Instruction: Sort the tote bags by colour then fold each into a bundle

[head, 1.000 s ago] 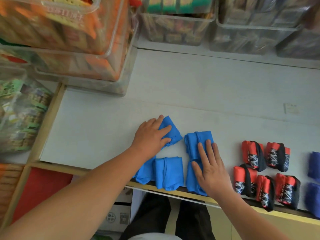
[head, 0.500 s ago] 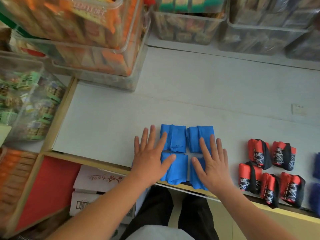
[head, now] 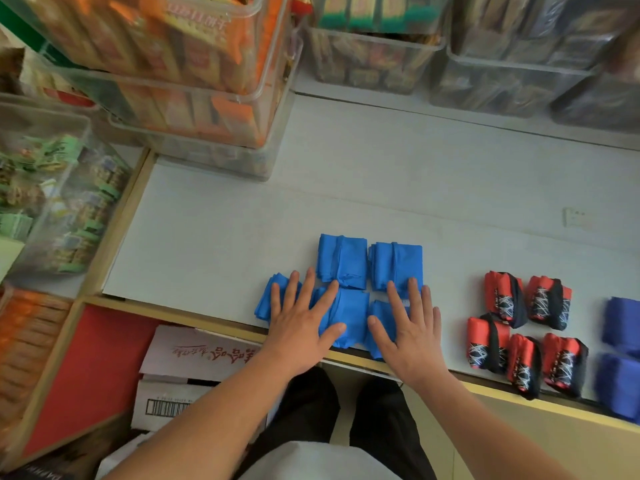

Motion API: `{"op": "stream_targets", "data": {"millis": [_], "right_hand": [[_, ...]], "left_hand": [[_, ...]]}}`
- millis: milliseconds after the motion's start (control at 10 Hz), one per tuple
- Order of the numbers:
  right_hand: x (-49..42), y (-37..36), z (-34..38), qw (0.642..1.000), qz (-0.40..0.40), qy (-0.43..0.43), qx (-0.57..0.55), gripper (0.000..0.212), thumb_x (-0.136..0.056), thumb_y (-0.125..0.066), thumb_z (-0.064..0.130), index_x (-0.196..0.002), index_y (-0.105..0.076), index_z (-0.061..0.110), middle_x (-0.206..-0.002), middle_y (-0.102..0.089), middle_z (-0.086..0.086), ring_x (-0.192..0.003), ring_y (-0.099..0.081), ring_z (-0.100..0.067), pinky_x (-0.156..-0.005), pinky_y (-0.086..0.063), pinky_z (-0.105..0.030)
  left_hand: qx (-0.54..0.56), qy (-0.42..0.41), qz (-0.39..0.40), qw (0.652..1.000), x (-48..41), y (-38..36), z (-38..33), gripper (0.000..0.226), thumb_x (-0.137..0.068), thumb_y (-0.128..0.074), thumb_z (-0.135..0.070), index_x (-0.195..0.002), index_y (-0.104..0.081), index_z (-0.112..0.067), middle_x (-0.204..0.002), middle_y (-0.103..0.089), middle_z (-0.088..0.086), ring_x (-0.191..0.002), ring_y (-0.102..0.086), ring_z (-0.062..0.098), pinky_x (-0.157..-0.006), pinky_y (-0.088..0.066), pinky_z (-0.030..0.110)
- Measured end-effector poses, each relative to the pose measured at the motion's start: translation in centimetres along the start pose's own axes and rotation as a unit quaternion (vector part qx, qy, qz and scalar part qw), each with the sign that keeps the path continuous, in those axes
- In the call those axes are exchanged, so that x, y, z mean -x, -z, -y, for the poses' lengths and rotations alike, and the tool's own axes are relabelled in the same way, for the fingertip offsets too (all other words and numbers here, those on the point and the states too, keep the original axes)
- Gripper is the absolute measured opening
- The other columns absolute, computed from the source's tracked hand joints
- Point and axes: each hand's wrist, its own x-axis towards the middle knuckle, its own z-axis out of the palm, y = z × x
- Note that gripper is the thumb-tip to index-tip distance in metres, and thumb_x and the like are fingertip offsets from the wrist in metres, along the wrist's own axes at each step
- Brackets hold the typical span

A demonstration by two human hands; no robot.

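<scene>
Plastic bins point(head: 62, 202) full of packaged snacks crowd the left edge, beside a white table point(head: 214, 237) seen from above, with a cardboard box point(head: 194, 358) on the floor below its front edge. Near that edge lies a group of five bright blue bundles point(head: 343, 258), tote bags already folded: one at far left, then two rows of two set close together. The left hand point(head: 301, 327) lies flat, fingers straight and spread, pressing on the far-left bundle and the front-middle one; it grips nothing. The right hand point(head: 412, 334) is likewise flat and released, palm on the front-right bundle, fingertips reaching the back-right one. Further right, well apart, sit five red-and-black bundles point(head: 549, 303), and at the right edge two dark blue bundles point(head: 620, 323), partly blurred. Sorting and folding look close to done. The risk lies at the front: the nearest blue bundles appear to overhang the table's edge, so a pull toward the body could tip them off onto the box. The soft fabric may also spring loose once the pressure lifts, undoing the folds.
</scene>
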Motion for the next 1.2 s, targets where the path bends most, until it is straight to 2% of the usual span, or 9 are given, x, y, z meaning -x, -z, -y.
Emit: {"op": "stream_targets", "data": {"millis": [100, 200, 300, 500, 600, 700, 800, 1000, 1200], "right_hand": [[1.6, 3.0, 0.2, 0.997, -0.013, -0.003, -0.07, 0.074, -0.097, -0.032, 0.07, -0.162, -0.021, 0.036, -0.172, 0.001, 0.004, -0.157, 0.012, -0.016, -0.127, -0.002, -0.041], [3.8, 6.3, -0.8, 0.991, -0.019, -0.049, -0.12, 0.052, -0.101, -0.049, 0.052, -0.145, -0.054, 0.026, -0.162, -0.037, 0.005, -0.153, -0.021, -0.013, -0.121, -0.022, -0.032], [6.3, 8.4, -3.4, 0.982, -0.054, -0.085, -0.157, 0.042, -0.102, -0.052, 0.046, -0.138, -0.061, 0.027, -0.15, -0.05, 0.011, -0.143, -0.039, -0.008, -0.113, -0.038, -0.031], [10.4, 11.1, -13.9, 0.976, -0.134, -0.099, -0.14, 0.044, -0.1, -0.059, 0.035, -0.143, -0.057, 0.023, -0.151, -0.051, 0.005, -0.143, -0.041, -0.012, -0.116, -0.037, -0.033], [11.7, 12.2, -19.4, 0.983, -0.095, -0.108, -0.112, 0.055, -0.099, -0.06, 0.036, -0.152, -0.047, 0.023, -0.162, -0.036, 0.003, -0.152, -0.029, -0.017, -0.12, -0.035, -0.041], [11.9, 13.5, -23.7, 0.989, -0.042, -0.104, -0.096, 0.063, -0.102, -0.053, 0.046, -0.158, -0.034, 0.026, -0.169, -0.021, 0.006, -0.156, -0.016, -0.014, -0.123, -0.029, -0.037], [11.0, 15.4, -26.1, 0.994, 0.008, -0.089, -0.067, 0.063, -0.104, -0.045, 0.051, -0.161, -0.025, 0.031, -0.17, -0.011, 0.011, -0.157, -0.006, -0.009, -0.119, -0.031, -0.033], [9.4, 17.4, -28.1, 0.995, 0.049, -0.041, -0.077, 0.062, -0.106, -0.042, 0.052, -0.161, -0.025, 0.03, -0.17, -0.015, 0.011, -0.157, -0.004, -0.007, -0.121, -0.029, -0.033], [8.3, 18.8, -28.9, 0.995, 0.059, -0.022, -0.079, 0.059, -0.106, -0.042, 0.051, -0.159, -0.031, 0.029, -0.168, -0.025, 0.008, -0.156, -0.013, -0.01, -0.122, -0.024, -0.034]], "left_hand": [[0.025, -0.023, -0.038, 0.999, 0.9, 1.3, -1.4, 0.074, -0.104, -0.028, -0.063, -0.163, 0.007, -0.035, -0.169, 0.025, 0.004, -0.153, 0.029, 0.024, -0.123, 0.019, 0.052], [0.055, -0.073, -0.072, 0.993, 1.3, 2.7, -4.3, 0.071, -0.106, -0.042, -0.047, -0.165, -0.011, -0.023, -0.172, 0.01, 0.007, -0.157, 0.018, 0.024, -0.124, 0.018, 0.042], [0.073, -0.111, -0.048, 0.99, 1.4, 3.5, -9.0, 0.066, -0.107, -0.042, -0.043, -0.164, -0.015, -0.022, -0.172, 0.005, 0.006, -0.158, 0.011, 0.022, -0.125, 0.015, 0.037], [0.075, -0.154, 0.043, 0.984, 1.0, 2.5, -21.0, 0.065, -0.108, -0.04, -0.045, -0.164, -0.012, -0.026, -0.172, 0.011, 0.0, -0.158, 0.012, 0.019, -0.128, 0.005, 0.037], [0.019, -0.167, 0.049, 0.985, 0.0, 0.7, -27.0, 0.075, -0.105, -0.045, -0.05, -0.164, -0.004, -0.029, -0.171, 0.018, 0.002, -0.156, 0.02, 0.022, -0.129, 0.006, 0.043], [-0.056, -0.165, 0.042, 0.984, -2.6, -1.3, -31.5, 0.094, -0.096, -0.052, -0.061, -0.163, 0.008, -0.033, -0.167, 0.031, 0.003, -0.153, 0.029, 0.027, -0.127, 0.004, 0.054], [-0.088, -0.144, 0.055, 0.984, -5.5, -2.6, -33.4, 0.104, -0.092, -0.052, -0.068, -0.162, 0.015, -0.031, -0.165, 0.033, 0.003, -0.151, 0.033, 0.029, -0.126, 0.002, 0.058], [-0.097, -0.112, 0.065, 0.987, -5.8, -4.3, -33.3, 0.094, -0.095, -0.042, -0.071, -0.164, 0.008, -0.03, -0.168, 0.027, 0.001, -0.151, 0.034, 0.027, -0.127, 0.002, 0.054], [-0.061, -0.092, 0.04, 0.993, -4.8, -3.3, -34.4, 0.078, -0.103, -0.038, -0.059, -0.164, 0.001, -0.029, -0.172, 0.013, 0.003, -0.157, 0.017, 0.026, -0.129, 0.0, 0.049]]}}
